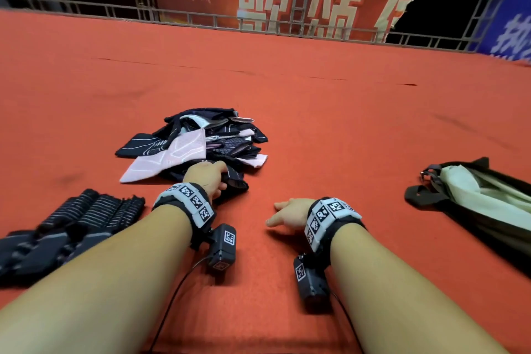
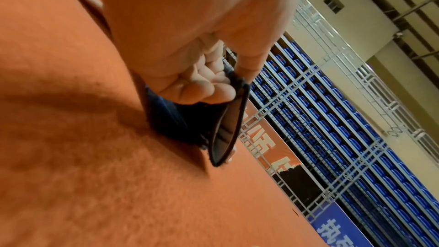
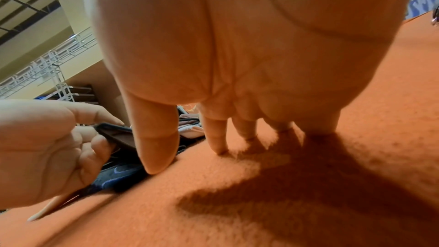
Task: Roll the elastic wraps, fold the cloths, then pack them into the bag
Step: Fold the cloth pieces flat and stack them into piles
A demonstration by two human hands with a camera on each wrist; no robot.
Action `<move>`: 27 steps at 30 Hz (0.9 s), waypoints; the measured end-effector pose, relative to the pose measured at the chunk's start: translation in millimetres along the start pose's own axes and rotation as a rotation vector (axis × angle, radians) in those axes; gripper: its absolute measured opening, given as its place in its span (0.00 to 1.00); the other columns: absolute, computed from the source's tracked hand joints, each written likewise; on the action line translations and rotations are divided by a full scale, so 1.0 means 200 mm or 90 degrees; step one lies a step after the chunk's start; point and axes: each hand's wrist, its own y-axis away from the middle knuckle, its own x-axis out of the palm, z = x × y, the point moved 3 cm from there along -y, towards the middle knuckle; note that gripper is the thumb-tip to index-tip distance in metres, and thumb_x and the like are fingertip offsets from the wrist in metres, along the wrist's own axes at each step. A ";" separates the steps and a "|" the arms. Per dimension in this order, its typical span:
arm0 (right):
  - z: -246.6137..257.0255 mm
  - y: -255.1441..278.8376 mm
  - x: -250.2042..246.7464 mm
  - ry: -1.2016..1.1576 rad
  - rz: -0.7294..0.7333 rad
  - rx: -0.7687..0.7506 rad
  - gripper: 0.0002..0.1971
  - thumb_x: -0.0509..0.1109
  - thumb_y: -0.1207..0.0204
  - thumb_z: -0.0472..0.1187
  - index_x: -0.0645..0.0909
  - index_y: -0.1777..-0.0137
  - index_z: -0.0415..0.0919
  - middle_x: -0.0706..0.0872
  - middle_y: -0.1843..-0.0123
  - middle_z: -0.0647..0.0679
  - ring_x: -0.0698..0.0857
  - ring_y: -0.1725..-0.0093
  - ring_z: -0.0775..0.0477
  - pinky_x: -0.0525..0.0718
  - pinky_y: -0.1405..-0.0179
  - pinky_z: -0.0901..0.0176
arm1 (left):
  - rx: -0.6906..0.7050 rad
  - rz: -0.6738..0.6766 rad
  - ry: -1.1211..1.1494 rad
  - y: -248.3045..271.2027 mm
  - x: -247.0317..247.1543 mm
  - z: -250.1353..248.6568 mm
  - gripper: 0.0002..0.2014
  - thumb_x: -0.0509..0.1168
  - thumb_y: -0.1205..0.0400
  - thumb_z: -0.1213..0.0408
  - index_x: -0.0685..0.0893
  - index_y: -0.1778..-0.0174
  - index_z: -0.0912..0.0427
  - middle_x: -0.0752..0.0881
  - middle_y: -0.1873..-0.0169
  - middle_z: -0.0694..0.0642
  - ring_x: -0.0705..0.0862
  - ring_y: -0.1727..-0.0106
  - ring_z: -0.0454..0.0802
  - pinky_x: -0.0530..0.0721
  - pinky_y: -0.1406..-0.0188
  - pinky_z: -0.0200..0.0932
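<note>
Head view: left hand (image 1: 207, 178) pinches dark cloth (image 1: 234, 181) at pile (image 1: 195, 144) edge; right hand (image 1: 290, 214) relaxed, empty, fingertips probably touching carpet (image 1: 344, 123). Pull 1 piece free, spread flat.

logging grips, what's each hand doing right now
Left hand: pinching a dark cloth at the pile's near edge.
Right hand: open, holding nothing, fingertips on the red carpet.
</note>
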 end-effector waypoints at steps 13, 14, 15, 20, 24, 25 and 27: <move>-0.11 0.00 0.11 -0.279 -0.123 -0.002 0.37 0.80 0.28 0.42 0.72 0.18 0.44 0.79 0.22 0.49 0.79 0.26 0.49 0.72 0.24 0.60 | 0.037 0.258 0.101 0.48 -0.10 -0.40 0.06 0.64 0.19 0.71 0.84 0.50 0.59 0.91 0.59 0.58 0.91 0.62 0.54 0.88 0.49 0.51; -0.13 0.01 0.11 -0.312 -0.146 -0.008 0.37 0.81 0.28 0.41 0.73 0.19 0.44 0.81 0.24 0.48 0.81 0.28 0.49 0.74 0.26 0.60 | 0.036 0.271 0.108 0.50 -0.10 -0.42 0.09 0.64 0.20 0.71 0.84 0.46 0.61 0.92 0.54 0.60 0.93 0.55 0.57 0.90 0.44 0.55; -0.15 0.02 0.10 -0.346 -0.171 -0.021 0.37 0.81 0.30 0.41 0.74 0.19 0.45 0.82 0.25 0.47 0.83 0.31 0.48 0.77 0.27 0.57 | 0.028 0.285 0.122 0.53 -0.10 -0.44 0.11 0.64 0.20 0.72 0.84 0.42 0.62 0.92 0.49 0.63 0.92 0.49 0.60 0.90 0.42 0.58; -0.23 0.16 0.01 -0.520 -0.286 -0.121 0.44 0.84 0.33 0.39 0.69 0.18 0.57 0.78 0.30 0.48 0.82 0.46 0.52 0.82 0.49 0.55 | 0.019 0.340 0.135 0.64 -0.08 -0.48 0.11 0.64 0.18 0.69 0.80 0.40 0.61 0.89 0.40 0.66 0.90 0.43 0.65 0.86 0.35 0.61; -0.17 0.33 -0.09 -0.564 -0.326 -0.283 0.35 0.82 0.29 0.42 0.76 0.22 0.57 0.77 0.27 0.60 0.74 0.27 0.56 0.71 0.24 0.52 | 0.022 0.397 0.081 0.74 -0.02 -0.50 0.03 0.64 0.15 0.65 0.81 0.49 0.59 0.88 0.48 0.62 0.89 0.55 0.58 0.89 0.47 0.52; -0.15 0.37 -0.11 -0.592 -0.334 -0.302 0.26 0.81 0.27 0.43 0.82 0.28 0.54 0.83 0.31 0.60 0.78 0.30 0.54 0.74 0.28 0.56 | 0.020 0.417 0.070 0.77 -0.01 -0.50 0.04 0.64 0.14 0.61 0.81 0.51 0.57 0.87 0.48 0.62 0.88 0.59 0.56 0.89 0.53 0.49; -0.13 0.45 -0.14 -0.677 -0.337 -0.304 0.10 0.76 0.21 0.41 0.89 0.40 0.44 0.91 0.48 0.53 0.85 0.47 0.50 0.82 0.46 0.63 | 0.028 0.430 0.058 0.79 0.01 -0.51 0.14 0.64 0.13 0.46 0.81 0.56 0.52 0.88 0.51 0.59 0.86 0.61 0.54 0.85 0.61 0.45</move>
